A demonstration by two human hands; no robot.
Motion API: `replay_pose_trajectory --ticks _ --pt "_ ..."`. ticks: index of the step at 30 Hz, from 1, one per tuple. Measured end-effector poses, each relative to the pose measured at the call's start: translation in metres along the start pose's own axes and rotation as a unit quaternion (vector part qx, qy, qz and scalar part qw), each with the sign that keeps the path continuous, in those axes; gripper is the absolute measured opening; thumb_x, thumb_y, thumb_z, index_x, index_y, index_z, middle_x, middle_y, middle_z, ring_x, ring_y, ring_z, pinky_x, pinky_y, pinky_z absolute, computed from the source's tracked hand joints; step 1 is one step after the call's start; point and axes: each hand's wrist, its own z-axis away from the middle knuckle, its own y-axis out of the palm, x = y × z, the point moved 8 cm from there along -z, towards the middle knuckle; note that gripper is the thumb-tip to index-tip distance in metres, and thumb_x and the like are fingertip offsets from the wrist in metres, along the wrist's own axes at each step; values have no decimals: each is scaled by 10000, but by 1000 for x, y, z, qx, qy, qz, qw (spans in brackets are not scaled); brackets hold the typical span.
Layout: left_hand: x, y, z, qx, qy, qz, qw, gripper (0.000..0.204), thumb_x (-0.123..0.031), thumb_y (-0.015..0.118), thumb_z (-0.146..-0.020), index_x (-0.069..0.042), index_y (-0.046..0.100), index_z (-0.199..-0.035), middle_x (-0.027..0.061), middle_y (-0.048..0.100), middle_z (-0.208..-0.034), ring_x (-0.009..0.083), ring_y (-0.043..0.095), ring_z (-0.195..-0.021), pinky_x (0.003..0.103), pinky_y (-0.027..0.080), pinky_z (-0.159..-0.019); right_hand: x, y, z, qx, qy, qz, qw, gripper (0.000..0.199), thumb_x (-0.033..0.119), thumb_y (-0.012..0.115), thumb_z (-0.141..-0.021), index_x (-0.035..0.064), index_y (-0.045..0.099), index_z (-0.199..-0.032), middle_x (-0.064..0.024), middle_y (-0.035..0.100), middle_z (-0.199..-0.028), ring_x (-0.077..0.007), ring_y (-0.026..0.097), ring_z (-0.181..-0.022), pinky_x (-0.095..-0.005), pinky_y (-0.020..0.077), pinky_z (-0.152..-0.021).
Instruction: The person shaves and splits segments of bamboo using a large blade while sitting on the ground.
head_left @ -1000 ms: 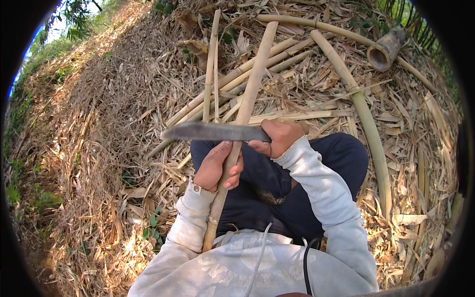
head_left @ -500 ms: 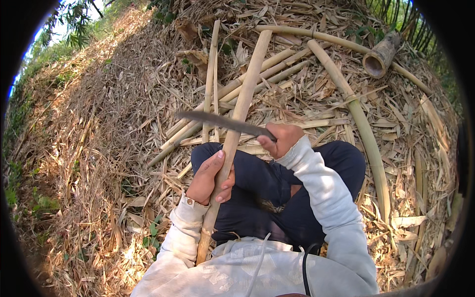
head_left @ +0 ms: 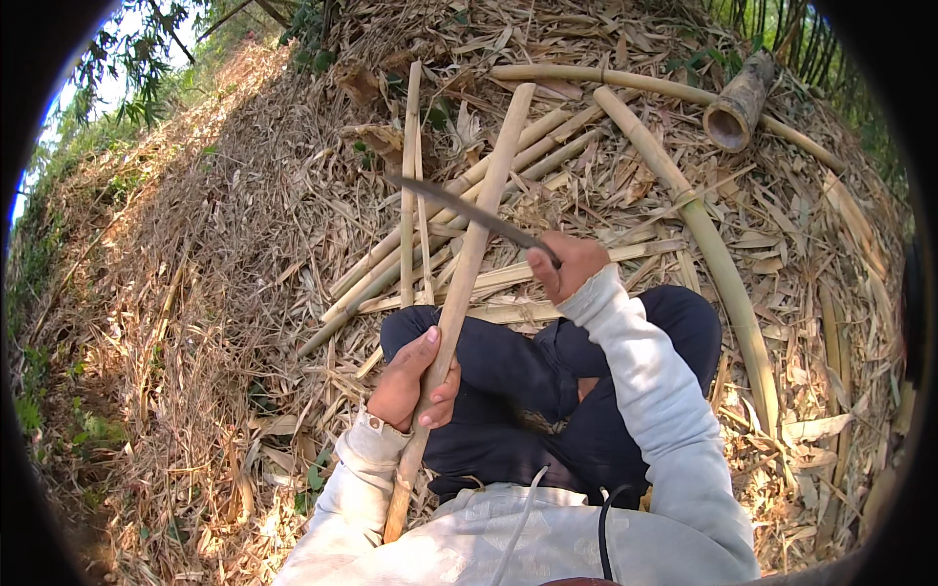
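My left hand [head_left: 414, 383] is closed around the lower part of a long, pale brown bamboo strip [head_left: 476, 239]. The strip slants up and away over my crossed legs, its near end against my left forearm and front. In my right hand [head_left: 571, 264] is a machete [head_left: 479, 216], gripped at its handle, which the fingers mostly hide. Its dark blade points up and to the left and crosses over the strip's middle. Whether the edge touches the strip I cannot tell.
Cut bamboo poles [head_left: 469, 181] lie crossed on dry leaf litter ahead. A longer green-tan pole [head_left: 718, 249] curves along my right. Far right lies a hollow bamboo section [head_left: 740, 103]. Two thin upright strips [head_left: 408, 186] lean near a broken stump [head_left: 376, 140].
The machete blade has tilted more steeply, its tip moving up and to the right. My right hand has shifted slightly right. The left hand still holds the strip; the view has moved a little.
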Motion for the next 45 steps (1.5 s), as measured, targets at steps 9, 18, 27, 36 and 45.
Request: replay_pose_trajectory --ticks 9,18,27,36,45 --pt "26 -8 33 6 -7 14 1000 435 -442 326 -1052 -54 473 -921 63 435 -549 137 394 -330 269 349 -337 11 9 10 20 -57 35 998 558 611 482 -933 102 618 -751 -149 592 -588 -382 621 -581 -452 489 -538" --pt "45 -16 58 -24 -36 6 999 428 -458 324 -1047 -75 488 -946 46 417 -519 132 389 -320 289 372 -360 16 15 16 43 -51 28 997 558 633 538 -890 95 631 -779 -162 597 -599 -382 616 -575 -466 494 -558" --pt "52 -17 66 -36 -55 -12 998 408 -449 315 -1050 -80 455 -944 57 427 -512 148 402 -317 291 376 -350 1 17 22 55 -5 30 998 553 587 525 -924 71 635 -758 -131 579 -573 -354 610 -557 -434 482 -526" --pt "60 -23 67 -39 -43 -13 998 419 -478 332 -1041 -89 455 -943 66 447 -528 149 423 -330 286 371 -346 7 21 19 94 -22 44 994 598 599 450 -955 53 656 -826 -184 609 -625 -421 626 -647 -470 502 -583" --pt "57 -11 69 1 -45 14 999 375 -462 367 -1037 -100 466 -1030 85 455 -572 172 423 -359 282 367 -360 -26 37 7 99 114 39 988 710 672 407 -936 33 694 -830 -185 581 -594 -347 604 -580 -419 494 -618"
